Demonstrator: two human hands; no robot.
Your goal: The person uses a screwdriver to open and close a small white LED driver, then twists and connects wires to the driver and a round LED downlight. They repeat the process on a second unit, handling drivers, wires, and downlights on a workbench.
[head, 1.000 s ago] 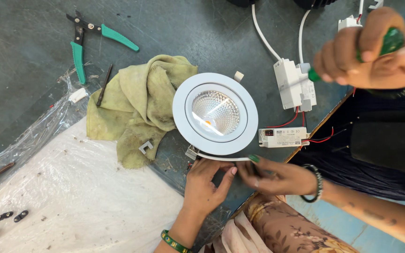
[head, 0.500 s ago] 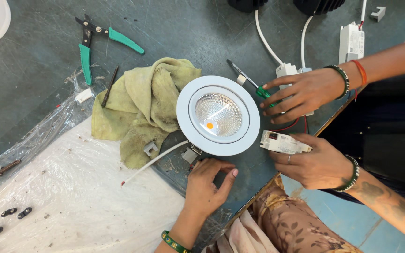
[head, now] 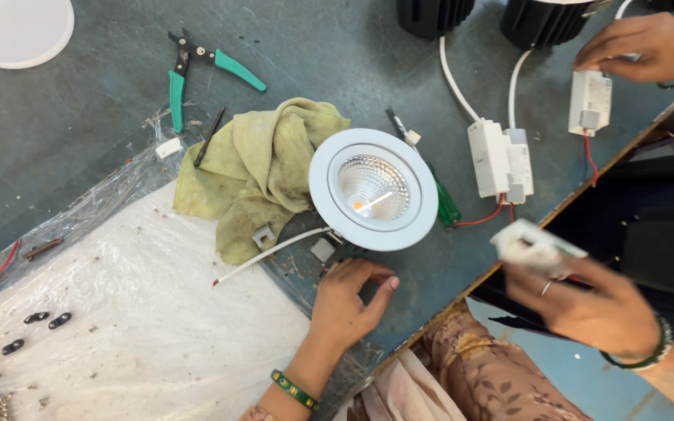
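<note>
A round white recessed downlight (head: 329, 168) lies face up on the grey-green table, partly on a yellowish rag (head: 274, 160). My left hand (head: 346, 306), a green bangle at its wrist, rests just below the lamp's rim with fingers loosely curled and nothing in them. A white wire (head: 271, 253) runs left from under the lamp. My right hand (head: 587, 308) hovers off the table edge at lower right, gripping a small white driver box (head: 536, 245) that is blurred. A green-handled screwdriver (head: 446, 204) lies beside the lamp's right edge.
Green-handled pliers (head: 196, 74) lie at upper left. Two joined white driver boxes (head: 499, 160) with wires sit right of the lamp. Another person's hand (head: 641, 47) touches a smaller white box (head: 589, 101). Black heat sinks (head: 548, 19) stand at the top. Plastic sheet (head: 118, 335) covers lower left.
The other person's hand left the screwdriver by the lamp and drew back to the top right. My right hand lifted the driver box off the table toward the lower right.
</note>
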